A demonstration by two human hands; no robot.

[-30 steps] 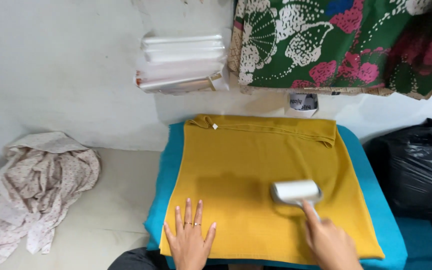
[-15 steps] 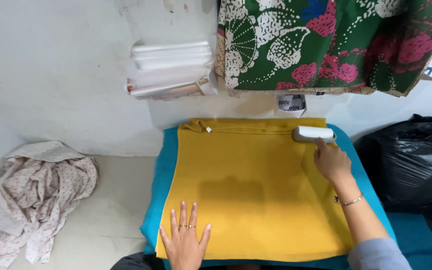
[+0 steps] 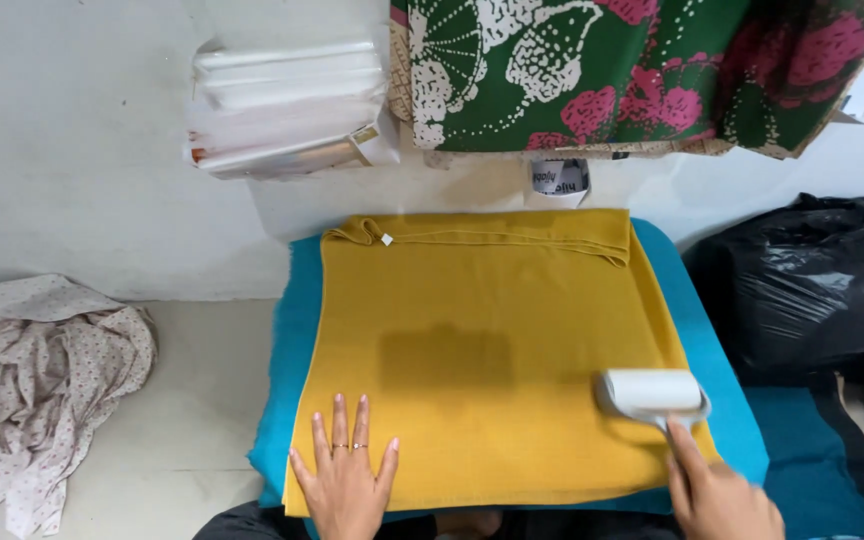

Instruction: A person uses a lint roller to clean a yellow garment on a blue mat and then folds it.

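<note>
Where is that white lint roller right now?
In the head view the white lint roller lies on the yellow cloth near its right edge, held by the right hand at the lower right, opposite the flat left hand.

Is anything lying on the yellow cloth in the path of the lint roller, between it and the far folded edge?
Nothing visible does. The lint roller, held in the right hand, sits near the yellow cloth's right edge; the stretch up to the folded edge is bare. The left hand presses flat well to the side.
</note>
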